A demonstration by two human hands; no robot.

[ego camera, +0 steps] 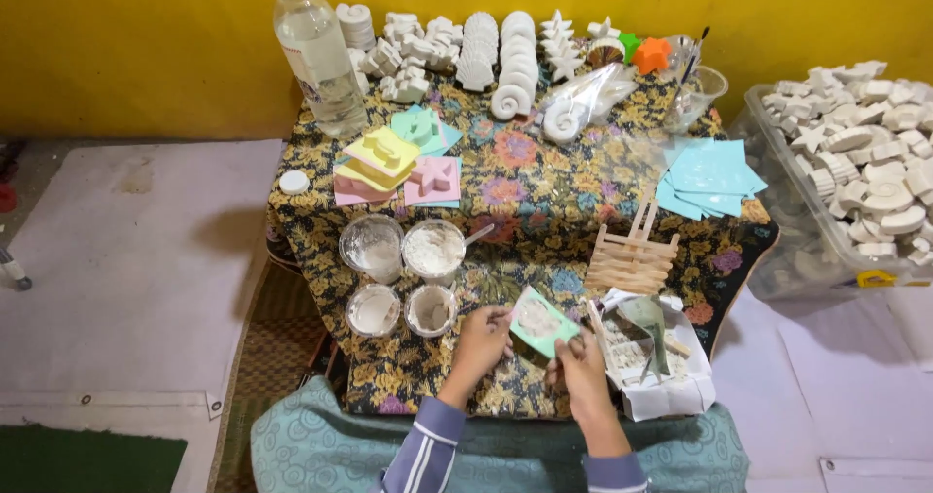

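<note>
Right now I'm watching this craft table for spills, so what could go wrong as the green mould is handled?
1. Both the left hand and the right hand hold the green mould tilted over the floral cloth; its white filling might slip out.
2. The four cups of white powder stand close beside the left hand; a nudge could tip one.
3. The clear bottle stands uncapped near the table's corner.

left hand [481,338]: fingers curled, pinching grip | right hand [581,357]: fingers closed, grip raised | forearms: angled inward
</note>
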